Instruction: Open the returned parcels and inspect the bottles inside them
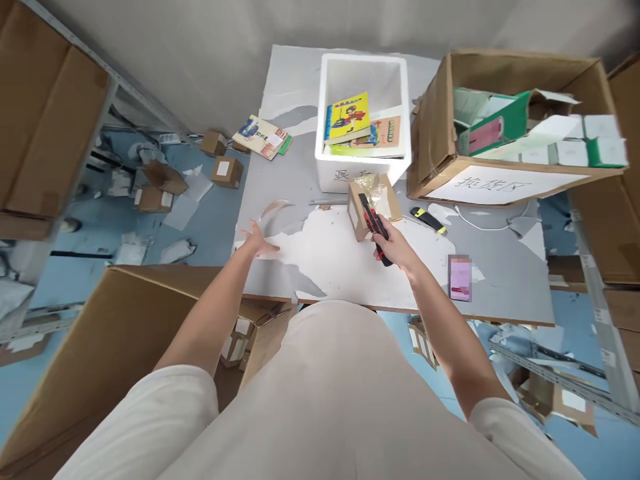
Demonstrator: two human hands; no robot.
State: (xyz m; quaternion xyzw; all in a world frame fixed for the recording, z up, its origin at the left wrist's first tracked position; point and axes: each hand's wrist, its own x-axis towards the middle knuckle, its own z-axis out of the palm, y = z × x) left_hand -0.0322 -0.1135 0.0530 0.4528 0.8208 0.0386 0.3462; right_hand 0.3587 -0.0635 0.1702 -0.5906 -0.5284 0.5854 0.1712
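Note:
My right hand grips a black and red utility knife, its front end over a small cardboard box. Shiny clear tape lies across the top of that box. Whether the blade is out, I cannot tell. On the left side of the table, my left hand is empty with its fingers spread, near the worn white patch on the tabletop. A black and yellow box cutter lies to the right of the small box.
Behind stands a white foam box with books. A large carton with green and white boxes is at right. A phone lies front right, booklets back left. An open carton stands below left.

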